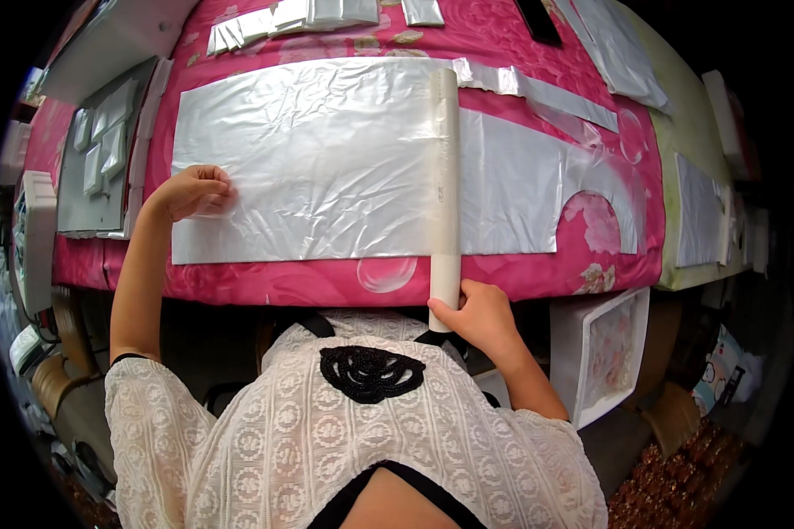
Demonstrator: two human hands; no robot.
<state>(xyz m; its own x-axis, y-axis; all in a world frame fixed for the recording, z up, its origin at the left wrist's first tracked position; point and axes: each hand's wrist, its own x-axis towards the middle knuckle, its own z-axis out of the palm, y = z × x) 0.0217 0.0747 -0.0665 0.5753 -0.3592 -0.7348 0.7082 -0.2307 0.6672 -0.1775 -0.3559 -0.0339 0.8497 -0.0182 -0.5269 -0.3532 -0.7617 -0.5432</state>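
Note:
A wide stack of thin, silvery-clear plastic bags (326,159) lies spread on the pink-covered table, its surface creased. Across its right part stands a long pale tube (445,194), pointing from far to near and jutting past the table's front edge. Around the tube's near end my right hand (478,314) is wrapped, thumb on top. My left hand (199,192) is over the left end of the bags, fingers bent together in a pinch; what they hold, if anything, is hidden. Right of the tube, the plastic (507,189) continues, ending in a curved cut-out with handle-like strips.
Folded plastic packets (326,12) lie at the far edge near a dark flat object (538,21). At left, small white packets sit on a grey board (72,203). More plastic sheets (613,53) lie far right. A white foam box (598,353) stands below the table's right front.

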